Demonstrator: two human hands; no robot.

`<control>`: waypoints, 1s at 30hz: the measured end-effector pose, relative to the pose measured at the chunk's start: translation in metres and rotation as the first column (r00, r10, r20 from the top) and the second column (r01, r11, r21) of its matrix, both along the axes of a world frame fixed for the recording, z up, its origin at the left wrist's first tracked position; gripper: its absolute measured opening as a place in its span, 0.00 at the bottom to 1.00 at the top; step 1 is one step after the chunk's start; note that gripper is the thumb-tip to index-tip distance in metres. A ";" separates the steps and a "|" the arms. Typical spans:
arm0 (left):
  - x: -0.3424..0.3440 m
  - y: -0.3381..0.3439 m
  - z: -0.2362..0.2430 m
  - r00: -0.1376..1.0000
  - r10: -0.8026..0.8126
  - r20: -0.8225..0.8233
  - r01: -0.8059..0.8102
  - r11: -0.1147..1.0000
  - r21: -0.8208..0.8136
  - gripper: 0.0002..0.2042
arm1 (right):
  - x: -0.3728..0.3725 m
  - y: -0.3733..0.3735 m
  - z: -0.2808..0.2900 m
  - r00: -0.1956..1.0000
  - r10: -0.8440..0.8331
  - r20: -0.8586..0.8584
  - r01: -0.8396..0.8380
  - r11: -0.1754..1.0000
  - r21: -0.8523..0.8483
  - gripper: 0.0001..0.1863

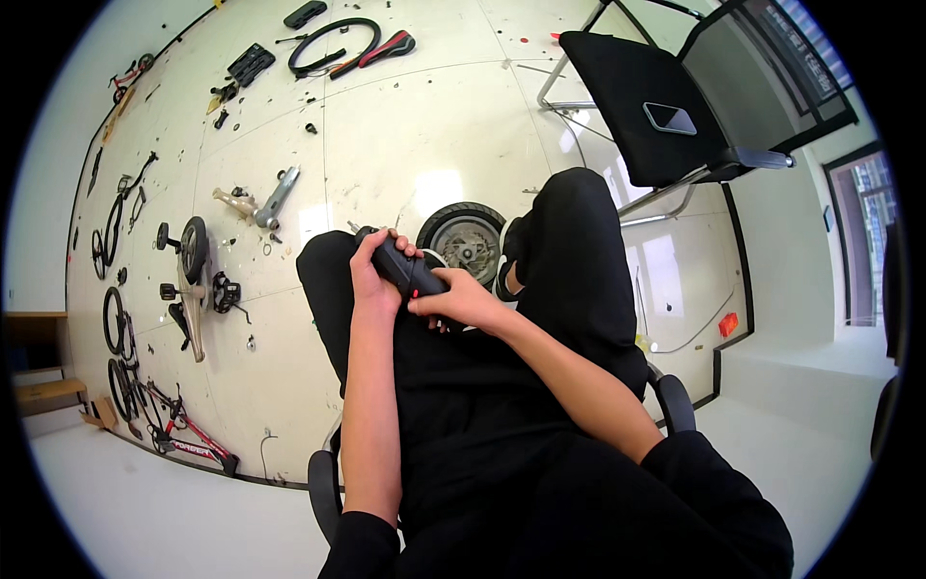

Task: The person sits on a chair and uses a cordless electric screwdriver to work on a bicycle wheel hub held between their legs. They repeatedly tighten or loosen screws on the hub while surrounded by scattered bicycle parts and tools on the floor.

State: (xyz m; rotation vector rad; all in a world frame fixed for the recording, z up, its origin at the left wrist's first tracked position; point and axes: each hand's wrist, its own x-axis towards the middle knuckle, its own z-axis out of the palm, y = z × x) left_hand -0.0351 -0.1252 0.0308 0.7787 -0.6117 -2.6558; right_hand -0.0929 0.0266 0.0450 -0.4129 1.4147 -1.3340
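Observation:
Above my lap I hold a black cordless screwdriver with a small red button and a thin metal bit at its far left end. My left hand is closed round its front part, fingers over the top. Its rear part is gripped by my right hand, with the thumb close to the red button. On the floor between my feet lies a small wheel with a black tyre and a metal hub, just beyond the screwdriver. My shoes partly cover its near side.
A black chair with a phone on its seat stands at the far right. Left of me lie a scooter-like frame with a wheel, a grey metal part, a red bike frame and loose parts. Farther off are a tyre and a saddle.

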 end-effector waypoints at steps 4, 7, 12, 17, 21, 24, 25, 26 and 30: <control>-0.009 0.007 -0.009 0.993 -0.036 0.114 0.037 0.999 -0.006 0.10 | -0.005 0.002 0.000 0.977 0.104 -0.189 -0.061 0.973 0.222 0.19; -0.012 0.009 -0.014 0.988 0.045 0.147 -0.046 0.999 0.009 0.11 | -0.008 0.001 -0.001 0.968 0.127 -0.217 -0.070 0.965 0.254 0.20; -0.011 0.000 -0.018 0.975 0.120 0.190 -0.120 0.993 -0.012 0.11 | 0.001 -0.006 -0.013 0.838 0.096 -0.537 0.033 0.974 0.225 0.26; -0.013 -0.006 -0.012 0.970 0.131 0.206 -0.142 0.989 0.039 0.11 | 0.009 -0.009 -0.009 0.628 0.012 -0.778 0.109 0.989 0.103 0.21; -0.017 -0.009 0.008 0.967 0.082 0.242 -0.102 0.992 0.072 0.11 | 0.011 -0.008 -0.014 0.334 -0.120 -0.935 0.146 0.986 -0.075 0.19; -0.020 -0.002 0.043 0.957 0.114 0.267 -0.121 0.993 0.009 0.10 | 0.005 -0.009 -0.008 0.210 -0.251 -0.945 0.136 0.965 -0.226 0.21; -0.020 0.000 0.052 0.962 0.134 0.240 -0.122 0.990 -0.063 0.10 | 0.002 -0.009 -0.005 0.206 -0.294 -0.933 0.131 0.953 -0.272 0.22; -0.019 0.005 0.059 0.966 0.149 0.214 -0.122 0.984 -0.131 0.10 | 0.000 -0.008 -0.002 0.204 -0.334 -0.920 0.128 0.941 -0.313 0.23; -0.001 0.018 0.085 0.997 0.052 -0.056 -0.073 0.880 -0.469 0.10 | -0.016 -0.003 0.005 0.841 -0.207 -0.500 0.117 0.972 -0.205 0.28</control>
